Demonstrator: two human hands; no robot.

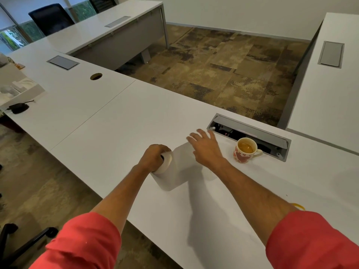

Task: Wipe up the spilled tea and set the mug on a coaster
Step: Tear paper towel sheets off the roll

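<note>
A white paper towel roll [175, 169] lies on its side on the white desk [120, 121]. My left hand [155, 157] grips its near end at the cardboard core. My right hand [206, 147] hovers over the roll's far end with fingers spread, holding nothing. To the right stands a cream mug with red hearts [245, 151], filled with amber tea, its handle pointing right. A yellow sliver [298, 206] shows at my right forearm; I cannot tell what it is. No spill or coaster can be made out.
An open grey cable box [250, 133] is sunk into the desk just behind the mug. A black object [18, 108] and papers [17, 88] lie at the far left. A round cable hole [96, 76] sits further back. Chair legs [23, 241] stand at lower left.
</note>
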